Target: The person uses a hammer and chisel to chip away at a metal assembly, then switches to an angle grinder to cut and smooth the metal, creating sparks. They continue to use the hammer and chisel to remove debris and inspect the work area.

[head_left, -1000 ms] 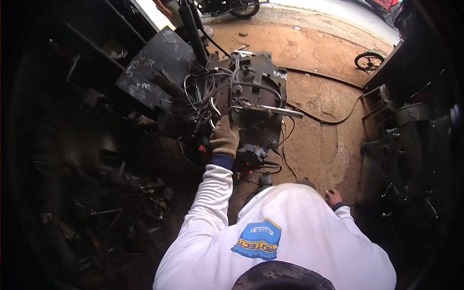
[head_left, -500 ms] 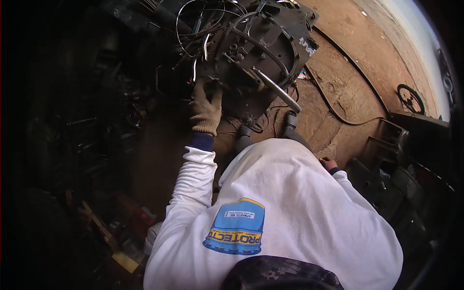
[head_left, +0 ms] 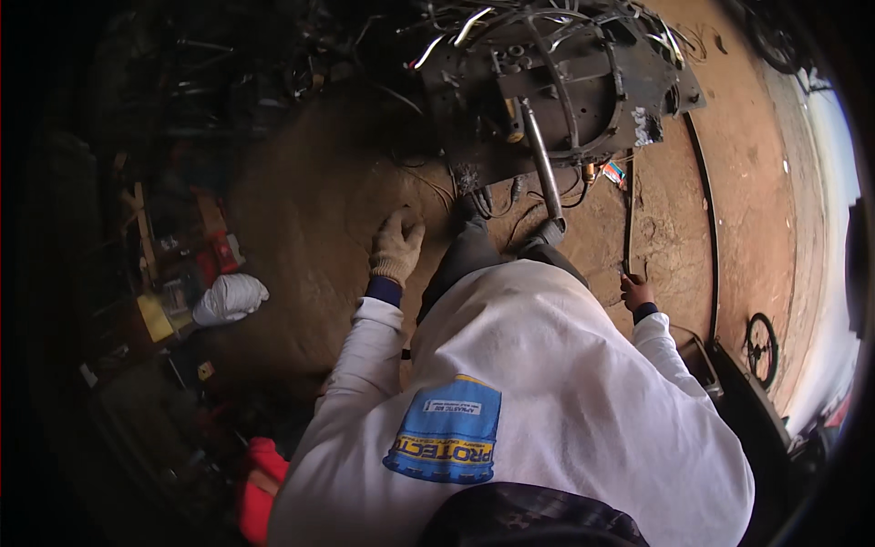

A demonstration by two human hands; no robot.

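My left hand (head_left: 397, 246), in a knitted beige work glove, hangs over the brown floor with its fingers loosely apart and nothing in them. It is clear of the dark metal workbench (head_left: 492, 157) ahead. My bare right hand (head_left: 638, 291) is low at my right side, its fingers curled. A thin dark thing pokes up from it, too small to name. On the bench sits a round metal frame (head_left: 572, 96) of bent rods. A bright metal pipe (head_left: 541, 159) juts from the bench toward my feet. Silver bent handles (head_left: 471, 25) lie at its far left.
My shoes (head_left: 547, 233) stand close to the bench, where cables (head_left: 498, 213) trail. Farther left lie a white bundle (head_left: 231, 299), a yellow block (head_left: 154, 316) and wooden strips (head_left: 144, 232). A long dark hose (head_left: 704, 210) crosses the floor at right, near a wheel (head_left: 760, 350).
My left hand has come off the bench's near left edge and back over the floor. My right hand has moved out from my side. The view has shifted, putting the bench higher up.
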